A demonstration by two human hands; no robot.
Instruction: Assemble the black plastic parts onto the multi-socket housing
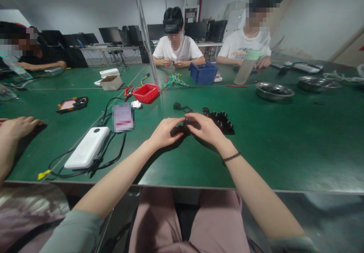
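Observation:
Both hands meet over the green table (273, 147), around a small black part (187, 121) whose kind I cannot make out. My left hand (166, 132) pinches it from the left, thumb below and fingers above. From the right, the fingers of my right hand (205, 127) close on the same part and cover much of it. Just behind my right hand lies a cluster of several small black pieces (224, 119) with shiny bits. Farther back, a separate black piece with a loop (182, 106) rests flat.
A white power bank (87, 147) with black cables lies left of my forearm. A red tray (146, 93), a blue bin (203, 73), a metal bowl (274, 91) and a bottle (247, 69) stand farther back. A metal pole (148, 37) rises mid-table. Several people sit around; one's hand (21, 130) is at left.

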